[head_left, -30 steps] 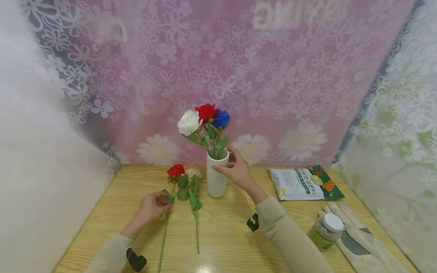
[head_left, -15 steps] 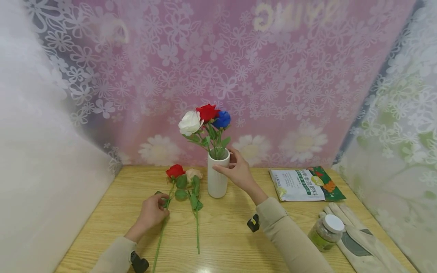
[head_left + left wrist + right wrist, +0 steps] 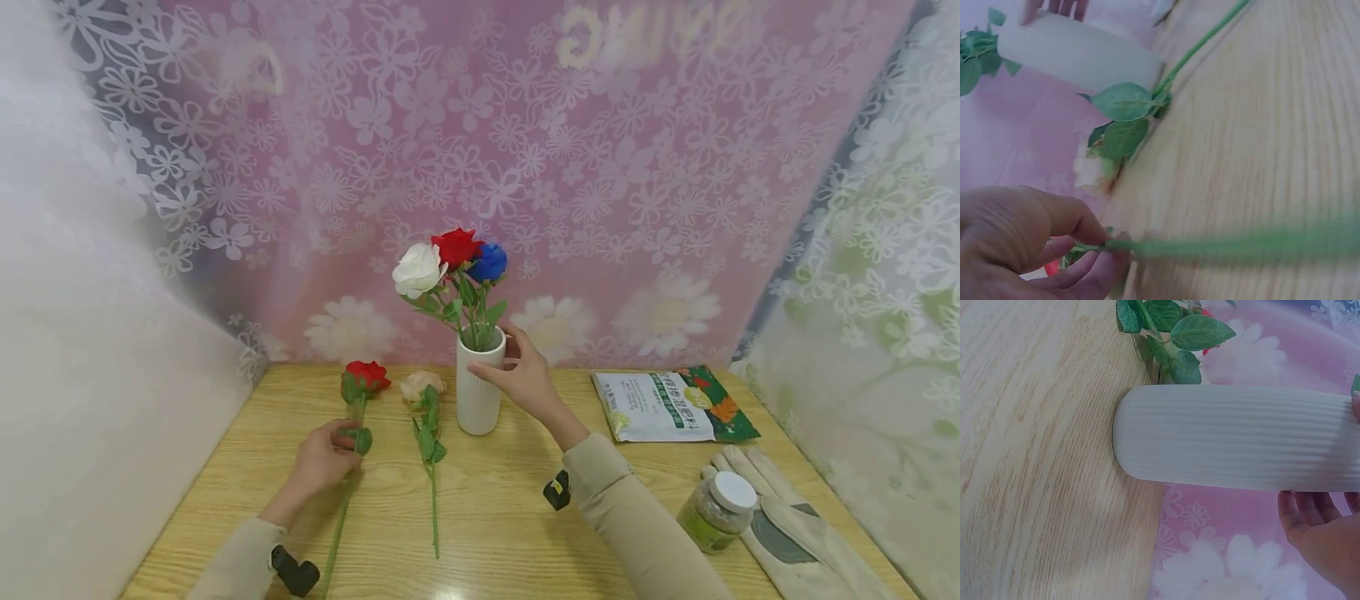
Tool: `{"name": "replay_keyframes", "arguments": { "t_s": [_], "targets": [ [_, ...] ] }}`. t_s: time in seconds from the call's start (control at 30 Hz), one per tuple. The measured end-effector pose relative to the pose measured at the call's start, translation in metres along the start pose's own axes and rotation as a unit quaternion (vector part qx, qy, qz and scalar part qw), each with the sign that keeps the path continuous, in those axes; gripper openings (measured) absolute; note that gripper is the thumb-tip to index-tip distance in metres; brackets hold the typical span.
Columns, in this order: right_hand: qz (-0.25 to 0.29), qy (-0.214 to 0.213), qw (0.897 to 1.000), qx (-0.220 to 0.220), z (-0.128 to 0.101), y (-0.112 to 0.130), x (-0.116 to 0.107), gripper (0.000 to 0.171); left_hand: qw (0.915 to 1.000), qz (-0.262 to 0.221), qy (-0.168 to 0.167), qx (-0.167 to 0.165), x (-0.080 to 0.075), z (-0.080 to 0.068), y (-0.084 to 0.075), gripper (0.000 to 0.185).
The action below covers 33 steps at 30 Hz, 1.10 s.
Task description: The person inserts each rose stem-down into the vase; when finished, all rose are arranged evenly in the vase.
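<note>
My left hand (image 3: 324, 458) pinches red rose stem (image 3: 339, 517), lifting it; my right hand (image 3: 525, 377) curls round ribbed white vase (image 3: 478, 390) rim. Next, I judge: swing bloom rightward, thread stem into vase.

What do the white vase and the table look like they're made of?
The white vase looks like matte ceramic, possibly plastic: evenly ribbed, chalky, no shine in the right wrist view. The table shows pale wood grain with a slight sheen, so sealed wood or a wood-look laminate.
</note>
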State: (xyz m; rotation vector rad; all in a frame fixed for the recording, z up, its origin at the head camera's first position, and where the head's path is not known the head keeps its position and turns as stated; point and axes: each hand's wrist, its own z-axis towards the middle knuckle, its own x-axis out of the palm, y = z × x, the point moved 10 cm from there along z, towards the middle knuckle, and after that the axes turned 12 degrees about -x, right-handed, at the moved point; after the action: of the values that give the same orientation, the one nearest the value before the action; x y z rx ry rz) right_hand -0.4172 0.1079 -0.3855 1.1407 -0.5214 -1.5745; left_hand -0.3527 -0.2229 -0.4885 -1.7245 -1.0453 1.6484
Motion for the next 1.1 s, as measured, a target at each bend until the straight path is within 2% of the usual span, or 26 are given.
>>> {"name": "replay_keyframes", "arguments": {
  "t_s": [0.2, 0.47, 0.7, 0.93, 1.1],
  "targets": [
    [0.004, -0.002, 1.000, -0.006, 0.000, 0.004, 0.000, 0.093, 0.9988, -0.039, 0.013, -0.027, -0.010, -0.003, 0.000, 0.064],
    [0.007, 0.000, 1.000, -0.005, 0.001, 0.003, -0.001, 0.093, 0.9941, -0.103, 0.031, -0.017, -0.024, -0.007, -0.016, 0.070],
    [0.006, 0.000, 1.000, -0.003, 0.002, 0.003, 0.000, 0.097, 0.9901, -0.132, 0.044, -0.018, -0.038, -0.012, -0.031, 0.072],
    [0.007, 0.000, 1.000, -0.003, 0.001, 0.001, 0.000, 0.094, 0.9778, -0.204, 0.047, -0.011, -0.050, -0.016, -0.045, 0.079],
    [0.007, 0.000, 1.000, 0.002, 0.000, -0.003, 0.001, 0.094, 0.9698, -0.241, 0.034, 0.015, -0.058, -0.017, -0.057, 0.079]
  ]
}}
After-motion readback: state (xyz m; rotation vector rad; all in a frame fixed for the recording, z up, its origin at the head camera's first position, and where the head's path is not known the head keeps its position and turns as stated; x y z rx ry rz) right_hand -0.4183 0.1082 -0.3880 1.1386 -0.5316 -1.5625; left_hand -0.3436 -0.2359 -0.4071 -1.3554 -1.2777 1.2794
